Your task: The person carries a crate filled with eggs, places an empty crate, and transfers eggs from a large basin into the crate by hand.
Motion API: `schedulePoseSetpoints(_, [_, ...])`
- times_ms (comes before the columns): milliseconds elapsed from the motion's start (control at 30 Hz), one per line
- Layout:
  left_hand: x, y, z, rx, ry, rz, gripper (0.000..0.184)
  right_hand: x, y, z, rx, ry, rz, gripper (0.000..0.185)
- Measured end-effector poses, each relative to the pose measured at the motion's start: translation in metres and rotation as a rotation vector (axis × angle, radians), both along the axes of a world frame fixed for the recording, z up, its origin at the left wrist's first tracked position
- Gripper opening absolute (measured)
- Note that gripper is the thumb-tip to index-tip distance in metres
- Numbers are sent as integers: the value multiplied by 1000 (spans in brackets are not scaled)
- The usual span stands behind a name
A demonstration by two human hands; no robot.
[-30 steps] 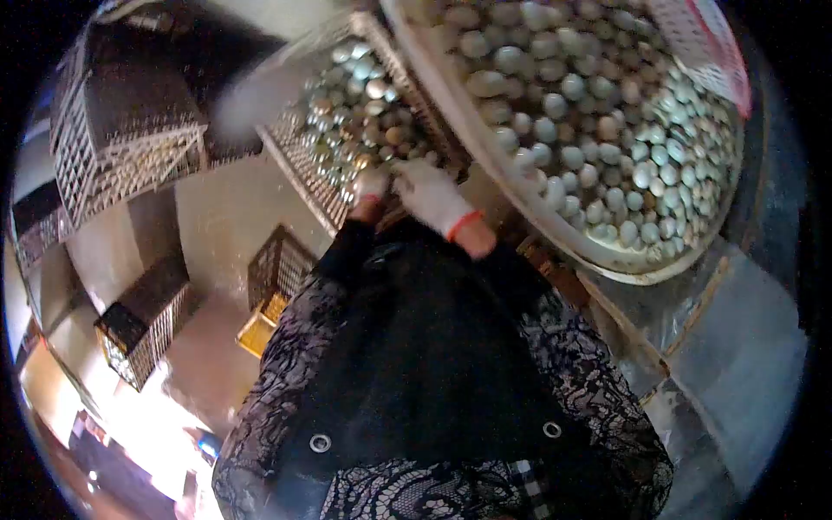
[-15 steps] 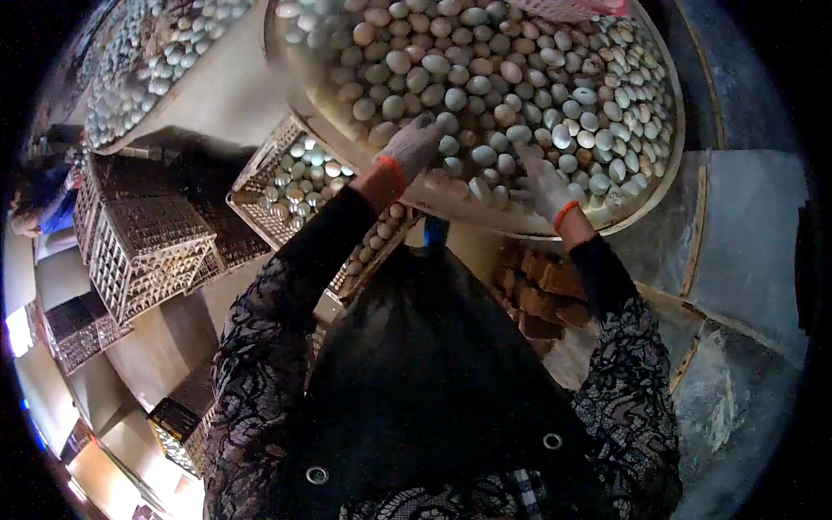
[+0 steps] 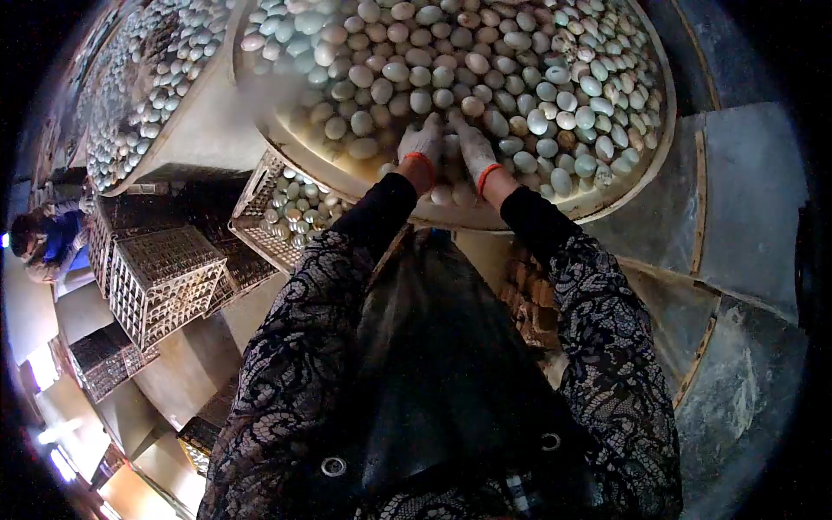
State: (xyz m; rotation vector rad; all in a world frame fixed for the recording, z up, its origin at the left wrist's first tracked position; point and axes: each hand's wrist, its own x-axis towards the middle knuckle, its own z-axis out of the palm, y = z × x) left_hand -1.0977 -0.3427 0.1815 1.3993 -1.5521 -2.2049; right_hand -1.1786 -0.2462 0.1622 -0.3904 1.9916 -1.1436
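Observation:
A wide round tub is filled with pale green, white and brownish eggs. My left hand, in a whitish glove with a red cuff, reaches among the eggs near the tub's front rim. Just to its right, my right hand, gloved the same way, also rests among the eggs. Both point forward, close together. Their fingertips are partly lost between the eggs, so whether either holds an egg does not show.
A crate of eggs stands left of the tub's rim. Beyond it are stacked crates and a second egg-filled tub. A person in blue is at the far left. Brown blocks lie below the rim.
My hands left the crate for the large tub, were spread apart over the eggs, and have now come together near its front edge. The view has turned toward the tub.

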Motion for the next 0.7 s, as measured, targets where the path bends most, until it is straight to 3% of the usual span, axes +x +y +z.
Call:
schedulePoseSetpoints(33, [0, 0, 3, 280, 53, 153, 51, 2, -1, 6, 37, 27, 15, 48])
schedulePoseSetpoints(67, [0, 0, -4, 277, 53, 155, 51, 4, -2, 12, 74, 53, 31, 47])
schedulePoseSetpoints(100, [2, 1, -12, -75, -22, -11, 48, 5, -4, 19, 46, 11, 3, 50])
schedulePoseSetpoints(167, [1, 2, -31, -422, -101, -176, 45, 5, -5, 13, 22, -33, -22, 53])
schedulePoseSetpoints(267, [-1, 5, -23, -299, 30, -42, 41, 7, -8, 4, -68, -109, -184, 61])
schedulePoseSetpoints(333, [2, 10, 40, 73, 26, 181, 42, 7, -8, 5, 20, -66, -307, 67])
schedulePoseSetpoints(367, [2, 10, 35, 74, 26, 187, 42, 3, -9, -11, 21, -66, -302, 67])
schedulePoseSetpoints(400, [3, 9, 23, -143, 81, 108, 45, -5, -10, -42, -88, -150, -290, 68])
schedulePoseSetpoints(467, [2, 9, 10, -362, 137, 32, 51, -3, -10, -33, -199, -231, -274, 69])
schedulePoseSetpoints(533, [2, 8, 7, -368, 152, 74, 51, 17, -6, 49, -122, -79, -245, 62])
schedulePoseSetpoints(667, [16, 13, 52, -462, 318, 93, 49, 20, -5, 56, -302, -6, -135, 49])
schedulePoseSetpoints(700, [18, 17, 83, -221, 335, 240, 48, 19, -7, 58, -292, -2, -152, 42])
